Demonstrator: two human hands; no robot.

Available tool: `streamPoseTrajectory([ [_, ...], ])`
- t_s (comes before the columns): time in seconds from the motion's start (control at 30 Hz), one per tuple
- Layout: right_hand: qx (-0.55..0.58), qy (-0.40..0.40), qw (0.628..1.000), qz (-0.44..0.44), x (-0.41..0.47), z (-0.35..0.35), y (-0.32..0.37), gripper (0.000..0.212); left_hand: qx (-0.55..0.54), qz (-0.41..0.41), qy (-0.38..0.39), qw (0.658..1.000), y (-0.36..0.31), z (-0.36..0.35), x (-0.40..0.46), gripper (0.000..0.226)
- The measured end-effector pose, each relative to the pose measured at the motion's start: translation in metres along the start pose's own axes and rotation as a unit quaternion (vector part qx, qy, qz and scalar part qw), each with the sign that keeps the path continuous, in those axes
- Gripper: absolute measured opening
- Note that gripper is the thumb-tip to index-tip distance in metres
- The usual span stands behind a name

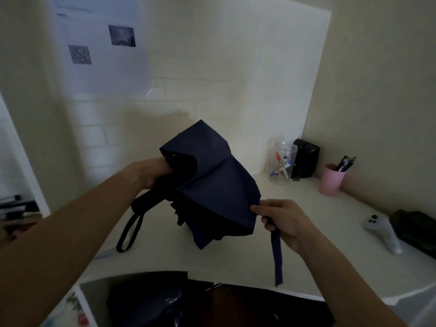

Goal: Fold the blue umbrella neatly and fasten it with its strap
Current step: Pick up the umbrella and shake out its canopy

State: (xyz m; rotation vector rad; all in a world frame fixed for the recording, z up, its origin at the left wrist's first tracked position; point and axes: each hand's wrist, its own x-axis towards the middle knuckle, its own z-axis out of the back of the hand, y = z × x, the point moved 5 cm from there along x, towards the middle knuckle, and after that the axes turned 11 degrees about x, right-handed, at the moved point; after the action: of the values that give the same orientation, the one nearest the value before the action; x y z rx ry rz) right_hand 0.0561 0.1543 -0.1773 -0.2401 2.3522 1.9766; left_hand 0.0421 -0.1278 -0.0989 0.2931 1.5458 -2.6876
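Folding stage: the blue umbrella (212, 185) is collapsed but its canopy hangs loose, held in the air above the desk (318, 232).
Left hand (151, 173): closed around the handle end, under the fabric; wrist loop (128, 232) dangling below.
Right hand (280, 220): fingers pinched on the canopy edge where the strap (277, 256) starts, strap hanging free.
Next move, likely: gather the pleats tight around the shaft, then wind the strap round and fasten it.

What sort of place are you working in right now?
Probably a home or office desk nook: a white desk set against walls, a pink cup of pens, a clear jar of markers, and printed sheets taped to the wall.
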Motion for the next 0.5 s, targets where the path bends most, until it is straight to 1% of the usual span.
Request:
streamPoseTrajectory([
  [0.1,0.048,0.047,0.997,-0.024,0.0,0.003,-0.002,0.021,0.014,0.047,0.011,0.999,0.025,0.003,0.015,0.03],
  [0.2,0.095,0.099,0.989,-0.054,-0.004,-0.005,-0.001,0.026,0.07,0.084,0.015,0.994,0.052,0.005,0.032,0.034],
  [0.3,0.155,0.133,0.976,-0.076,0.0,-0.018,0.001,0.024,0.135,0.114,0.016,0.984,0.069,0.012,0.059,0.041],
  [0.37,0.192,0.134,0.969,-0.083,0.012,-0.035,0.006,0.018,0.2,0.114,0.041,0.972,0.064,0.017,0.083,0.04],
  [0.4,0.206,0.125,0.968,-0.076,0.021,-0.043,0.011,0.015,0.225,0.116,0.039,0.967,0.058,0.02,0.094,0.034],
  [0.43,0.219,0.111,0.968,-0.059,0.032,-0.051,0.018,0.014,0.242,0.109,0.024,0.964,0.048,0.026,0.108,0.024],
  [0.47,0.233,0.093,0.967,-0.04,0.043,-0.057,0.024,0.016,0.235,0.091,-0.011,0.968,0.036,0.031,0.121,0.015],
  [0.5,0.246,0.076,0.966,-0.024,0.053,-0.06,0.028,0.019,0.186,0.048,-0.056,0.98,0.021,0.036,0.133,0.014],
])
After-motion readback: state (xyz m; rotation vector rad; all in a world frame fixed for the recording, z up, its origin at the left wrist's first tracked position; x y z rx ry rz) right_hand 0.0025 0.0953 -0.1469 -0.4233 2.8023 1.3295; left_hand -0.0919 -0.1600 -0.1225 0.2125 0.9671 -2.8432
